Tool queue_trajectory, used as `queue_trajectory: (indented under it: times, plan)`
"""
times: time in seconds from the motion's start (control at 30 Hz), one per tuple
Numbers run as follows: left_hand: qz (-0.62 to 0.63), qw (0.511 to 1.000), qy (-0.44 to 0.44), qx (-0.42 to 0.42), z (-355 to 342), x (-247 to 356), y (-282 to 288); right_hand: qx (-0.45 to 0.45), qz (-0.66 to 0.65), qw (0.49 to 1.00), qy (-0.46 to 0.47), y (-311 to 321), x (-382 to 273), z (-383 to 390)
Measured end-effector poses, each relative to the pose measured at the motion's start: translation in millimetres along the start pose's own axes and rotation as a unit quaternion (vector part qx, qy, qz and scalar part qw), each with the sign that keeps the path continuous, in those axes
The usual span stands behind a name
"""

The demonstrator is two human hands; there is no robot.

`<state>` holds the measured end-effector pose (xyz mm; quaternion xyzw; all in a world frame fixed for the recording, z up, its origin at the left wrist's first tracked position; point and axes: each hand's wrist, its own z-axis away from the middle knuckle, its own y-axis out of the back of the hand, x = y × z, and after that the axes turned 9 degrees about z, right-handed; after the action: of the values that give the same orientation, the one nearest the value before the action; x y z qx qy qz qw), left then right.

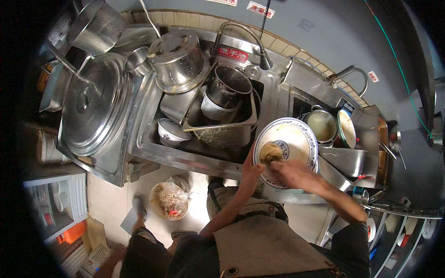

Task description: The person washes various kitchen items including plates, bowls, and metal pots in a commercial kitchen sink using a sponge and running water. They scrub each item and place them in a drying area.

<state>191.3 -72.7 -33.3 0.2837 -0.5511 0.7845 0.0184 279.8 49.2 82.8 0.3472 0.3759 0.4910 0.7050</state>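
Observation:
A large white bowl (pixel 299 134) with a blue patterned rim is tilted toward me over the sink's front edge. My left hand (pixel 251 172) grips its left rim, with the fingers partly hidden behind it. Inside the bowl, my right hand (pixel 293 175) is closed on a brownish, fuzzy scrubbing pad (pixel 271 153), which presses against the inner wall. Left of the bowl, a steel sink basin holds a rectangular steel pan (pixel 227 134), a dark pot (pixel 230 82) and a small white bowl (pixel 172 131).
A dirty steel pot (pixel 175 58) stands behind the basin, below a curved faucet (pixel 238 25). Further left is a large round lid (pixel 95 104). A second sink at right holds a pot (pixel 321 125). On the floor stands a waste bucket (pixel 169 199); another person's leg (pixel 139 211) is beside it.

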Motion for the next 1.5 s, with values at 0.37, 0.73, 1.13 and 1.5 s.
queue_trajectory:
  times: [0.37,0.73,1.13,1.5]
  plan:
    - [-0.016,0.999,-0.029,-0.022,-4.6,22.7,-33.5,0.241,0.114,0.958,-0.105,34.7,25.9,-19.3]
    - [-0.004,0.998,0.059,0.036,-5.4,3.8,-20.8,0.227,0.220,0.947,-0.052,23.5,-4.2,6.8]
    - [-0.044,0.998,-0.037,0.010,-7.0,-2.6,-9.8,0.176,-0.186,0.962,-0.092,-12.7,-12.0,-1.6]
    - [-0.401,0.885,-0.234,0.021,-22.4,-18.8,87.3,0.207,-0.230,0.948,-0.068,-7.1,-11.0,8.8]
